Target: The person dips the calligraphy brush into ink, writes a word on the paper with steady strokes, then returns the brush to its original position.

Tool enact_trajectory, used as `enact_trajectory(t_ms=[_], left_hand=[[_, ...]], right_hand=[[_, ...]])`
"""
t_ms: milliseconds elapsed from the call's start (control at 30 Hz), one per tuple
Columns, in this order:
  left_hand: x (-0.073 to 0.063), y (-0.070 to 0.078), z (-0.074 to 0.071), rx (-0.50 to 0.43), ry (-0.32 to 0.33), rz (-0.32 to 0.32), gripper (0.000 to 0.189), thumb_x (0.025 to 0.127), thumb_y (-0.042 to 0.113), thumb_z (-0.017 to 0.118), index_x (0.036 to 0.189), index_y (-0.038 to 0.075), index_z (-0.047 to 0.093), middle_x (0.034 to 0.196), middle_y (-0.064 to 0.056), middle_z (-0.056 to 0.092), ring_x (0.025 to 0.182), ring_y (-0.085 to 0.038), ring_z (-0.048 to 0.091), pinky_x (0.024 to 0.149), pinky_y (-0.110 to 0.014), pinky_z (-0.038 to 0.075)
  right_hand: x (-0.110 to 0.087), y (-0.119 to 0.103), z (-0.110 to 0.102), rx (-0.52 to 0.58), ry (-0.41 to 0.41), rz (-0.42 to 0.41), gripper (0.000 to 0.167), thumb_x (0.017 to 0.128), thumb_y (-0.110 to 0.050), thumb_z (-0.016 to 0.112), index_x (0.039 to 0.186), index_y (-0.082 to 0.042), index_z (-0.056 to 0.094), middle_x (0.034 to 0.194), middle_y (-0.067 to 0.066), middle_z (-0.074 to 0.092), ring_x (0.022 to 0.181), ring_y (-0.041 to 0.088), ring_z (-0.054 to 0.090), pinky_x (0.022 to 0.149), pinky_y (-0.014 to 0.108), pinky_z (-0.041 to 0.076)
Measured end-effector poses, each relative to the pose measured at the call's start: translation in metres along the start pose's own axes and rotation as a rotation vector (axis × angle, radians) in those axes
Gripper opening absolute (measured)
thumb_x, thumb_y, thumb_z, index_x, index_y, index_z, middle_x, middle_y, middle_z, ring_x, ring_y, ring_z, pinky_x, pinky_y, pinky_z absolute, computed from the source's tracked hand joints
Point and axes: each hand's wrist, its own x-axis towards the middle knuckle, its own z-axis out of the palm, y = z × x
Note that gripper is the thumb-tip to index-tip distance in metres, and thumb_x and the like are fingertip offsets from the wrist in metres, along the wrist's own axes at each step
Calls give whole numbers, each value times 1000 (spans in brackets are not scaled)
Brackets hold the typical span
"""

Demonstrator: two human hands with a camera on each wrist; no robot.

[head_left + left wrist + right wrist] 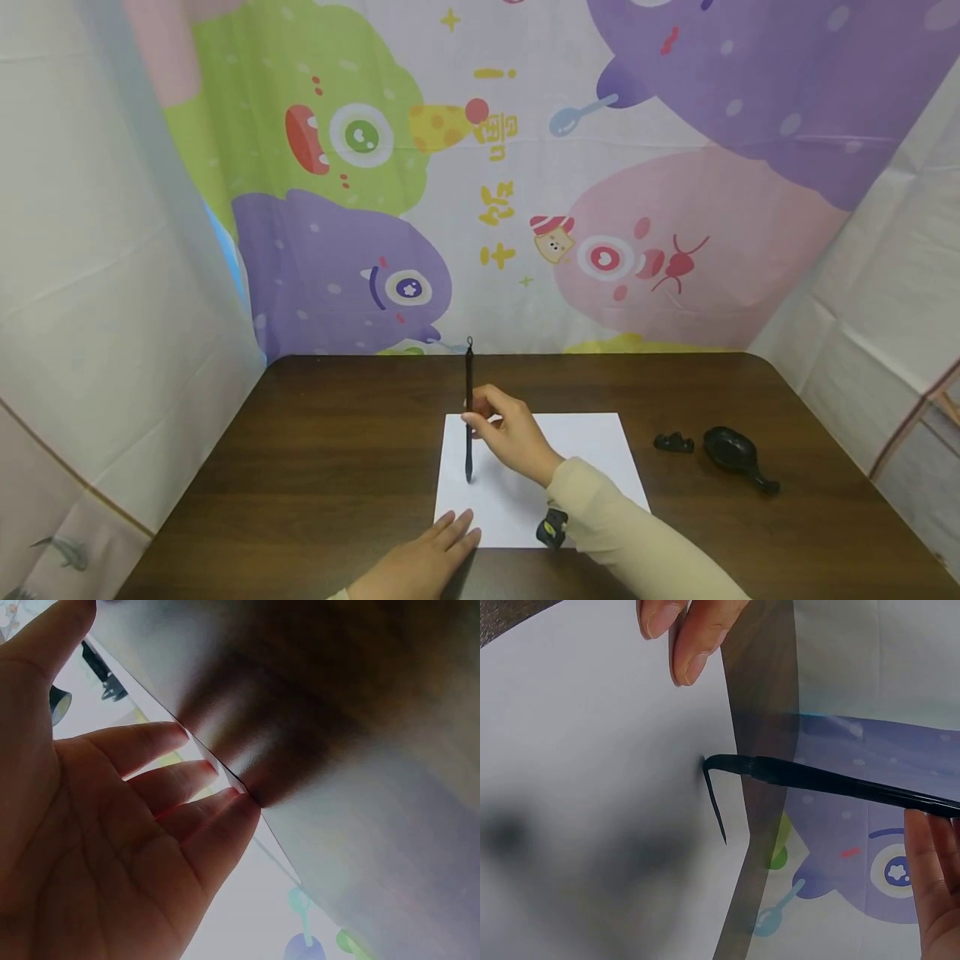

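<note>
My right hand (513,433) pinches a dark writing brush (469,375) and holds it upright over a white sheet of paper (585,450). In the right wrist view, the bristle end of the brush (780,771) touches the paper, and a thin black ink stroke (715,806) runs from its tip. Flat over the sheet's near left corner, my left hand (423,560) rests with its fingers extended. The left wrist view shows the fingertips of that hand (127,825) pressing along the paper's edge.
On the brown table (337,467), to the right of the paper, lie a small black bumpy piece like a brush rest (673,442) and a black gourd-shaped object (731,450). A cartoon-printed curtain (450,292) hangs behind the far edge. A black wrist camera (551,528) sits at my right cuff.
</note>
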Motion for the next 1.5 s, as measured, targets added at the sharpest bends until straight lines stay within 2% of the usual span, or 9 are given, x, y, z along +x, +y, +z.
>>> enact_trajectory(t_ms=[167,433,567,700,833,1033,1300,1500], left_hand=[[1,-1,-1,-11,-12,0,85,78,66,67,145,17,48,156,-7,40,143,-29,40,104,-45,49],[1,0,0,-18,-25,-12,85,77,66,67,146,19,48,156,-5,40,143,-28,40,104,-45,48],[0,0,0,-20,-22,-13,86,76,65,68,146,19,48,156,-5,40,143,-29,40,104,-46,48],[1,0,-1,-51,-59,-36,87,76,65,69,147,21,46,158,-4,37,145,-28,37,104,-48,47],[2,-1,-1,-76,-86,-50,86,76,65,69,147,23,45,158,-2,36,146,-27,36,103,-50,48],[3,-2,1,-86,-77,-50,85,76,65,69,147,23,46,159,-1,36,145,-26,37,98,-52,51],[1,-2,3,-41,-28,-30,86,76,66,68,146,21,47,158,-3,38,145,-27,38,95,-50,53],[1,-2,2,-30,-21,-21,86,77,67,67,146,20,47,158,-4,38,144,-28,38,96,-50,53]], right_hand=[[0,-1,-1,11,4,2,14,94,-10,64,105,-2,61,90,13,69,76,21,71,66,24,59],[5,0,-6,55,54,-12,14,94,-9,64,104,0,59,90,17,66,76,32,70,68,32,61],[10,0,-11,31,103,-14,14,93,-9,64,103,-1,59,88,14,65,73,24,69,67,26,60],[14,0,-15,-27,137,-20,14,94,-9,64,105,-1,60,86,10,65,73,16,66,67,23,58],[16,4,-15,-62,153,-30,16,94,-10,64,105,1,60,87,8,65,74,14,65,67,23,58],[16,8,-11,-113,182,-47,13,94,-11,65,102,-2,61,87,6,65,79,14,64,66,23,57],[14,13,-7,-106,198,-35,9,93,-9,65,101,-6,61,88,6,65,81,15,65,68,23,57],[12,15,-7,-105,209,-39,9,93,-10,65,101,-7,61,89,5,66,84,16,66,70,24,57]])
